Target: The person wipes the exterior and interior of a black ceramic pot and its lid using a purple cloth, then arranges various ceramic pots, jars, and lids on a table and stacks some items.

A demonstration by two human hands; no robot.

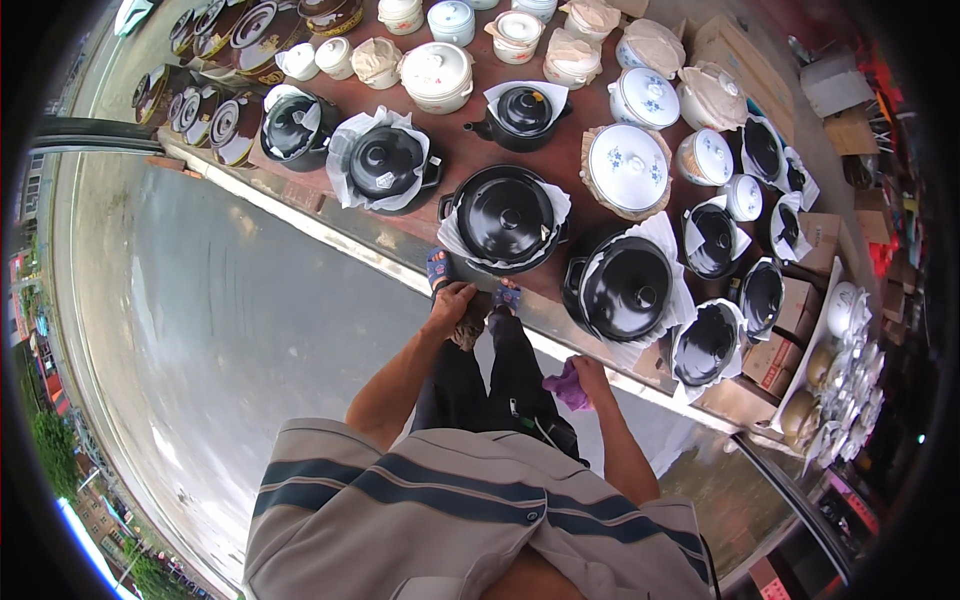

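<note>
My left hand [454, 304] grips a dark brown, crumpled cloth [469, 324] above my legs. Around a purple cloth [570, 385], the fingers of my right hand [592, 375] are closed. Nearest to my left hand, a black lidded clay pot [508, 217] with white paper under its lid stands on the reddish surface [420, 225]. Another black lidded pot [626, 289], also lined with paper, is beyond my right hand. A black pot with a spout [523, 112] and a white lidded pot with blue flowers [628, 166] are farther back.
White lidded pots [437, 75] fill the back, some wrapped in brown paper. Brown glazed jars [234, 127] stand at the left. Several black pots, cardboard boxes [776, 361] and a tray of shiny, wrapped wares [847, 375] are at the right. A pale ledge [360, 259] borders the display.
</note>
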